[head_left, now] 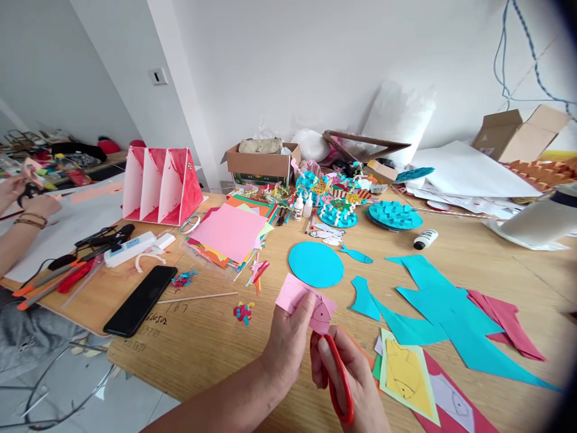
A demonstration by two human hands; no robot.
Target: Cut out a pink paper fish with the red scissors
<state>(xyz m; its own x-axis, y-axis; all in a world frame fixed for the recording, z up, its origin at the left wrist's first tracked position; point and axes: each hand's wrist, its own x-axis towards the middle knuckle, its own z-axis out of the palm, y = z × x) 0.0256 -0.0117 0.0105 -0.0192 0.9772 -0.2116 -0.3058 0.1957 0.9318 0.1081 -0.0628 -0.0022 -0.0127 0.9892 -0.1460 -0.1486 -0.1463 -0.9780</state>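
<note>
My left hand (288, 334) pinches a pink piece of paper (295, 290) that has a fish outline drawn on it in dark line. My right hand (354, 367) is closed round the red handles of a pair of scissors (339, 385). The blades meet the paper's lower edge and are mostly hidden by it and my fingers. Just beyond the paper lies a blue paper circle (315, 263). A yellow sheet with a drawn fish (403, 376) rests to the right of my right hand, on a red sheet beside a pale lilac fish drawing (453, 404).
Blue paper offcuts (451, 307) spread over the right of the table. A stack of coloured paper (232, 231), glue bottles (298, 207) and blue decorated discs (394, 215) stand further back. A black phone (140, 300) lies left. Another person's hands (38, 207) hold scissors at far left.
</note>
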